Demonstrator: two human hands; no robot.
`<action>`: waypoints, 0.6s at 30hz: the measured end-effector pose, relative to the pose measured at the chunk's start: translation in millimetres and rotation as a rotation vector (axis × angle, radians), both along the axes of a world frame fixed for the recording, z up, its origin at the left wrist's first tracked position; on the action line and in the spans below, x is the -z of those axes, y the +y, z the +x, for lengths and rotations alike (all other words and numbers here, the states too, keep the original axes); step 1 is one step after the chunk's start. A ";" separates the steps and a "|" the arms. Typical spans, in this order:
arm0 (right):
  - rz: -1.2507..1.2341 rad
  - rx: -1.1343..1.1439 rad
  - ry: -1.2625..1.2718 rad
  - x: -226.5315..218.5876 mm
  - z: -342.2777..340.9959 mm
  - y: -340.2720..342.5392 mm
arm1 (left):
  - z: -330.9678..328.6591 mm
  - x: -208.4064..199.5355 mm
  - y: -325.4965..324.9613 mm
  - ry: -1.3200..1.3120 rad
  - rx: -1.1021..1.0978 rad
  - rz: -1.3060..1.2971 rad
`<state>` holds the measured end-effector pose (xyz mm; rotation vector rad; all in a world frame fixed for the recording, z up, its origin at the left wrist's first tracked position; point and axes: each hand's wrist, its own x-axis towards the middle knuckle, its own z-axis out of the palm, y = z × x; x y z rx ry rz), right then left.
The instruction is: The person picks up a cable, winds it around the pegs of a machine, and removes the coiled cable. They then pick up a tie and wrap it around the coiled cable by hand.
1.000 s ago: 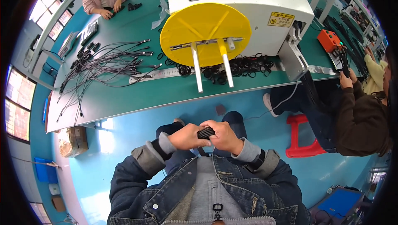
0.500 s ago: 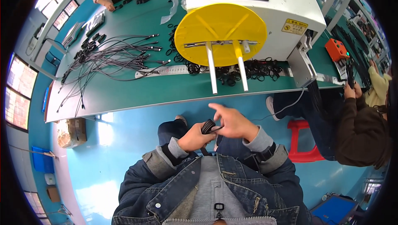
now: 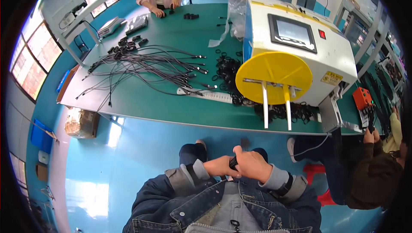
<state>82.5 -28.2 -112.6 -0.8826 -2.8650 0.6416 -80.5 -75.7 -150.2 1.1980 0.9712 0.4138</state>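
Note:
Above my lap, in front of the bench, both of my hands meet around a small coiled black cable point(image 3: 233, 163). My left hand point(image 3: 217, 167) is closed on the coil from the left side. From the right, my right hand point(image 3: 253, 164) closes over the same coil, its thumb side raised; its fingers hide most of the bundle. Beyond the hands stands a white winding machine with a yellow disc point(image 3: 274, 72) that carries two pegs. Small black rings point(image 3: 227, 72) lie in a heap beside and under the disc.
Many loose black cables point(image 3: 150, 68) spread over the green bench point(image 3: 171, 113). A metal ruler point(image 3: 210, 94) lies along it. Two people stand at the far side; another works at the right by an orange box point(image 3: 362, 98). A red stool point(image 3: 315, 173) stands on the floor.
The view has shifted up and left, showing more of the bench's far side. My right hand's outstretched finger has drawn in, and that hand has closed over the coiled cable against my left.

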 end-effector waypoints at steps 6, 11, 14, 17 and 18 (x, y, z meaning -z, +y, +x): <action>-0.346 0.035 0.357 21.4 18.3 5.4 | 8.3 35.8 0.2 0.008 -0.037 0.290; -0.063 0.541 0.591 26.2 29.2 85.3 | 14.2 8.0 26.9 -0.166 -0.311 0.043; 0.317 0.689 0.483 40.6 27.9 106.8 | 20.6 10.6 35.1 -0.185 -0.331 0.018; 0.502 0.689 0.451 52.5 17.4 110.1 | 24.8 5.8 31.7 -0.207 -0.386 0.008; 0.502 0.684 0.448 53.0 18.9 112.5 | 25.4 1.1 31.4 -0.220 -0.420 0.013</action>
